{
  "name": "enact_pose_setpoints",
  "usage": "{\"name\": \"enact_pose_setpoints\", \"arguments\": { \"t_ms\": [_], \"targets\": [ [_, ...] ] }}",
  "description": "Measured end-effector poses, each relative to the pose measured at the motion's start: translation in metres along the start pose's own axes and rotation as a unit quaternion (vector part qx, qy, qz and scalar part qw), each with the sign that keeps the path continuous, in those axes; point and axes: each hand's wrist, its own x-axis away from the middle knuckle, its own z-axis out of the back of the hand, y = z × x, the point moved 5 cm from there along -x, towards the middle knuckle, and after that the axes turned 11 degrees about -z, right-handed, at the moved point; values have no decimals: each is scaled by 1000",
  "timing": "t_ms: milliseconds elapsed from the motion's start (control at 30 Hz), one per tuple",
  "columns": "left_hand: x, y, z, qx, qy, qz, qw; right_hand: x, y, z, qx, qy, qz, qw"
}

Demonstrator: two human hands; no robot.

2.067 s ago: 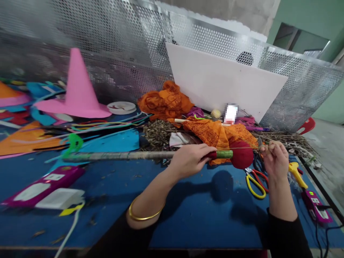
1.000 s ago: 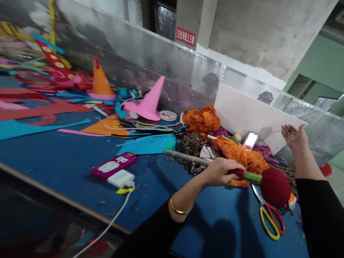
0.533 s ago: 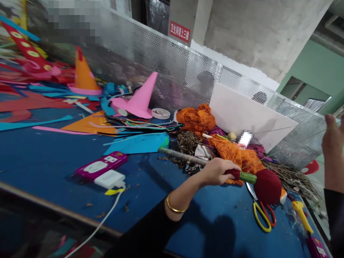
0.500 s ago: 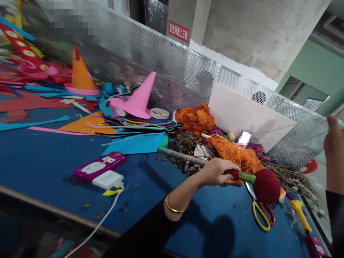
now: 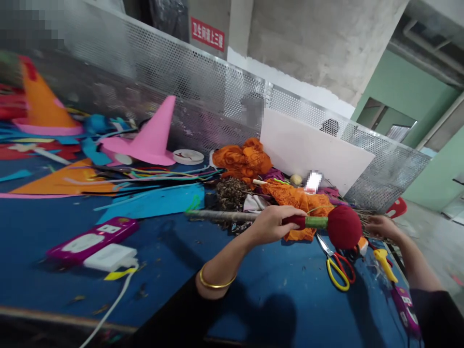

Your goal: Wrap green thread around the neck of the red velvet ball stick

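My left hand (image 5: 277,223) is closed around a long stick (image 5: 224,215) lying nearly level above the table. The stick has a dark red and green wrapped section (image 5: 316,222) near my fingers and a round dark red ball (image 5: 344,227) on its right end. My right hand (image 5: 383,228) is just right of the ball, fingers bent together beside the dry twigs; what it pinches is too fine to make out. Below the ball lie scissors (image 5: 337,270) with one yellow and one red handle.
Orange cloth (image 5: 297,198) and dried plant bits lie behind the stick. A yellow glue gun (image 5: 385,265) and a purple power strip (image 5: 404,309) are at right. Another purple strip (image 5: 94,240) with a white plug is at left, near a pink cone hat (image 5: 152,135). A perforated metal screen (image 5: 217,96) stands behind.
My right hand has come down and left from its raised place at the far right to beside the ball. The view has turned right; my left hand keeps its hold on the stick.
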Motion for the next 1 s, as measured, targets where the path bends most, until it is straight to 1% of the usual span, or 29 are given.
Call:
{"name": "enact_pose_setpoints", "arguments": {
  "t_ms": [67,100,167,200,233,267,300,333,367,400,433,467,533,600,667,733,767,833,867,900,933,1000],
  "targets": [
    [-3,0,2,-10,11,12,1000,13,22,-15,59,-30,-37,997],
    [-4,0,3,-15,15,16,1000,21,29,-19,89,-30,-47,994],
    [-9,0,5,-26,17,24,999,40,31,-24,139,6,-37,990],
    [-12,0,6,-32,17,27,999,51,25,-27,163,50,-2,985],
    [-15,0,7,-36,17,30,999,62,17,-34,180,72,31,981],
    [-18,0,8,-38,17,33,999,74,6,-43,157,78,66,982],
    [-21,1,9,-37,20,36,998,85,-6,-56,101,62,99,988],
    [-24,1,11,-32,24,40,998,95,-20,-71,22,17,136,990],
    [-26,1,13,-24,32,45,998,104,-34,-87,-56,-23,162,985],
    [-28,1,16,-12,43,53,998,111,-47,-102,-116,-54,169,977],
    [-29,0,19,4,57,62,996,115,-60,-117,-178,-82,163,967],
    [-29,-2,22,23,71,74,994,117,-71,-132,-243,-126,151,950],
    [-28,-6,27,69,93,101,988,121,-92,-158,-343,-209,115,908],
    [-27,-10,28,109,92,127,982,127,-109,-177,-403,-272,101,868],
    [-27,-14,27,131,79,144,978,134,-121,-191,-435,-317,106,836],
    [-28,-19,23,129,68,160,976,143,-128,-204,-442,-356,114,815],
    [-28,-22,21,122,63,168,976,147,-129,-210,-437,-373,116,810],
    [-29,-29,16,108,56,182,976,151,-126,-222,-412,-389,118,815],
    [-30,-33,14,105,54,190,975,151,-123,-226,-391,-388,116,827],
    [-29,-38,13,104,51,198,973,150,-119,-228,-366,-374,116,844],
    [-29,-42,12,104,51,206,972,148,-115,-227,-340,-344,117,868],
    [-27,-50,12,104,56,217,969,143,-108,-213,-301,-242,128,914]
  ]
}}
